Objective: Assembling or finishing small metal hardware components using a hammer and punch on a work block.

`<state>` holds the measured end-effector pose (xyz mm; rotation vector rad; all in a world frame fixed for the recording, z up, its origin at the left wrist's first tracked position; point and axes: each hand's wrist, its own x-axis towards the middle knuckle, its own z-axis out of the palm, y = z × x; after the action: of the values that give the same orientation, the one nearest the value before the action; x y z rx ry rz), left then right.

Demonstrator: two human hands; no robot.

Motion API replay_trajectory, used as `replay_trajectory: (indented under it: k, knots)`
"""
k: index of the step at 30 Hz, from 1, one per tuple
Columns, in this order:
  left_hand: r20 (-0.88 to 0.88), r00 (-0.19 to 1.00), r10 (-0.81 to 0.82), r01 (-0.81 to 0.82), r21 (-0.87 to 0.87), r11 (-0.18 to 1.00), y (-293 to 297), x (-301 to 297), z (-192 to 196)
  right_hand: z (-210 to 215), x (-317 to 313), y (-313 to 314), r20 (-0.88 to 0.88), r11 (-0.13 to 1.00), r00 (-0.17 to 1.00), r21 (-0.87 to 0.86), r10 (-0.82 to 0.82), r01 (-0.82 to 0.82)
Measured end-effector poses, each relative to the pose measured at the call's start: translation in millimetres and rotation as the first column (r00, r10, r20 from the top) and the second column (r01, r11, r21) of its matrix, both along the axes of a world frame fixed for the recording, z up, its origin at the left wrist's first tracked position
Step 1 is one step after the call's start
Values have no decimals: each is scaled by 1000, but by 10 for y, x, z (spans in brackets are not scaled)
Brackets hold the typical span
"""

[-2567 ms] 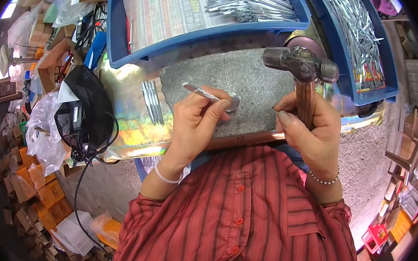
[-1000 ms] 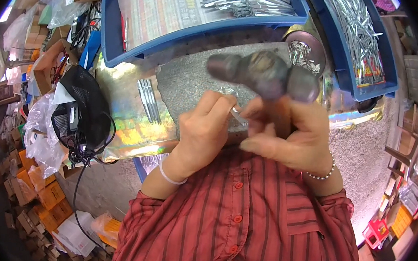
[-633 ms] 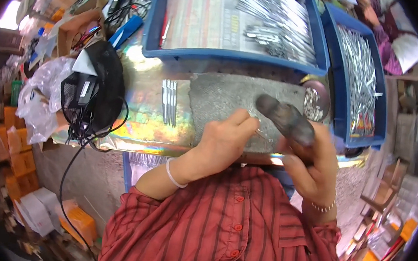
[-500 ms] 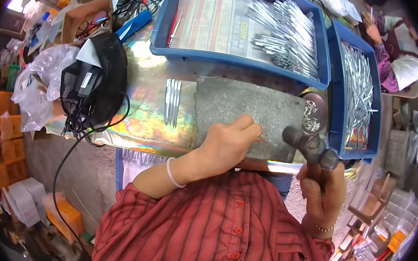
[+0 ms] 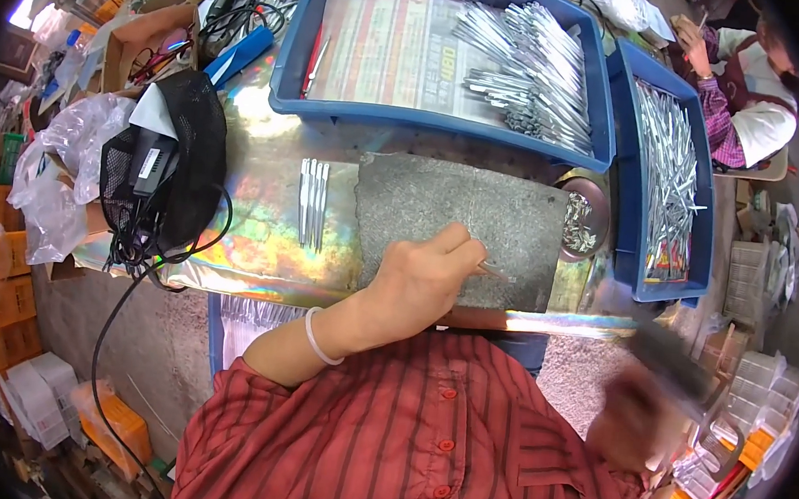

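My left hand (image 5: 427, 279) is closed in a pinch over the dark, rough metal plate (image 5: 461, 193) on the bench. From its fingertips a slim metal rod (image 5: 494, 273) sticks out, low over the plate's right half; most of it is hidden in the hand. My right hand (image 5: 630, 417), smeared by motion, is off the bench's front edge at the right. It grips a hammer whose dark head (image 5: 670, 363) is blurred too. Left of the plate, several slim silvery rods (image 5: 312, 206) lie side by side. A round dish (image 5: 601, 205) of small metal pieces stands at its right.
A blue tray (image 5: 411, 116) with bundled silvery rods and newspaper stands behind the plate. Another blue tray (image 5: 708, 196) of rods is at the right. A black mesh bag (image 5: 200, 161) with cables sits at the left. Another person (image 5: 754, 109) sits at the far right.
My right hand and the hammer have swung away from the plate, down and to the right. My left hand keeps its pinch by the plate. The whole view has shifted slightly.
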<state>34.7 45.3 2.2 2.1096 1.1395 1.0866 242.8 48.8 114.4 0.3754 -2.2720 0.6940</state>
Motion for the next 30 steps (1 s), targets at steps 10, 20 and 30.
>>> replay_trajectory:
  k: [10, 20, 30]
  knots:
    - [233, 968, -96, 113, -62, 992, -10, -119, 217, 242, 18, -551, 725, 96, 211, -196, -655, 976]
    - [808, 411, 421, 565, -589, 578, 34, -367, 554, -802, -60, -304, 660, 137, -42, 218, -750, 966]
    - [778, 487, 397, 629, -628, 458, 58, -220, 411, -1340, 914, -181, 567, -267, -488, 429, -663, 863]
